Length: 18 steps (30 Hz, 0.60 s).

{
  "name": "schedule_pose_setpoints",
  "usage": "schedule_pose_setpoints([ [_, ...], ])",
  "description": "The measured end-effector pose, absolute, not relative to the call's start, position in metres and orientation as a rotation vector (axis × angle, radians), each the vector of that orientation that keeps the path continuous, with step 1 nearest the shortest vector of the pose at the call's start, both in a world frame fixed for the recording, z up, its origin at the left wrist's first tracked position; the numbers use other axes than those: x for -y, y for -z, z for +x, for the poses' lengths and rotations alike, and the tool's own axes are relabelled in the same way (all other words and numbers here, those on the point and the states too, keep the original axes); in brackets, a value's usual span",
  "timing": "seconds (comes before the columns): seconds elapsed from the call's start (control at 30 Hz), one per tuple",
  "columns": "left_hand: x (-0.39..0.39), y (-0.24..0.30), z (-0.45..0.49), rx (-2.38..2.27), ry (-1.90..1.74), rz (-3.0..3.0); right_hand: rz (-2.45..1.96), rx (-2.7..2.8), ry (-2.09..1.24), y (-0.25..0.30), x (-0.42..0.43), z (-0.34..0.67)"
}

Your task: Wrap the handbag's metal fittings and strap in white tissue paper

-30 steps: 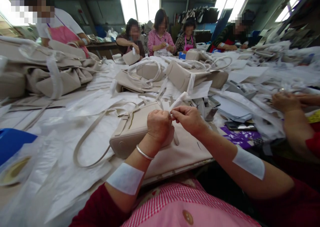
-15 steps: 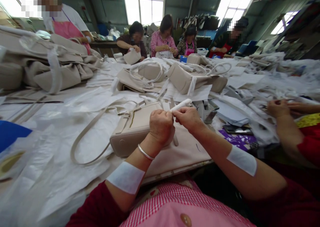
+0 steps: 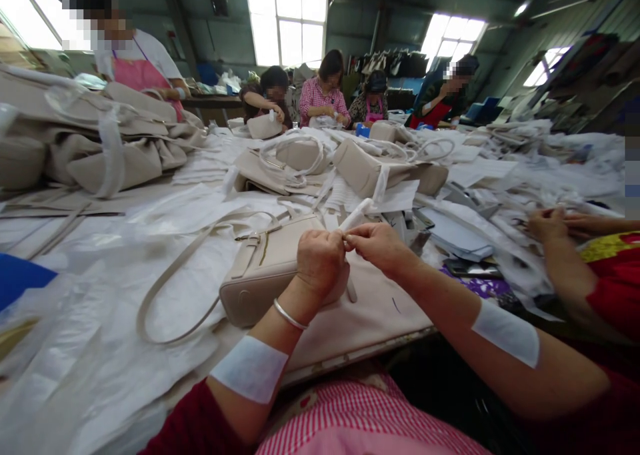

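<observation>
A beige handbag lies on its side on the table in front of me, its long strap looped out to the left. My left hand is closed in a fist at the bag's right end, on a handle wrapped in white, which sticks out beyond the fingers to the upper right. Thumb and fingertips of my right hand pinch the wrapping right beside the left fist, the two hands touching. What lies inside the left fist is hidden.
More beige bags with wrapped handles lie farther back, and a large heap of them stands at left. White sheets cover much of the table. A phone lies at right, near a co-worker's hands. Several people work across the table.
My right forearm has swung outward slightly, while its fingers stay at the left fist. The white-wrapped handle's tip has shifted a little left. The camera view has tilted up a bit.
</observation>
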<state>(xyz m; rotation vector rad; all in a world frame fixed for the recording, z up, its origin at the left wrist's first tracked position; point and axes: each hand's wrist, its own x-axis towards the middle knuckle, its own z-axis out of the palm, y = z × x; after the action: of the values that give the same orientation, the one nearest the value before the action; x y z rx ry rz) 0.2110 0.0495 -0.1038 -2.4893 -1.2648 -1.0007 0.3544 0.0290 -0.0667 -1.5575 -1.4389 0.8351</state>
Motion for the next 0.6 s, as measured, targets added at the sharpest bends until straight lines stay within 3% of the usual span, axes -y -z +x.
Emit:
schedule_pose_setpoints([
  [0.33,-0.053,0.104,0.211,1.532,1.064,-2.487,-1.590,1.361,-0.694,0.070,-0.026,0.347],
  [0.6,-0.050,0.088,0.203,1.902,1.626,-2.703,-1.540,1.495,-0.580,0.077,-0.030,0.335],
])
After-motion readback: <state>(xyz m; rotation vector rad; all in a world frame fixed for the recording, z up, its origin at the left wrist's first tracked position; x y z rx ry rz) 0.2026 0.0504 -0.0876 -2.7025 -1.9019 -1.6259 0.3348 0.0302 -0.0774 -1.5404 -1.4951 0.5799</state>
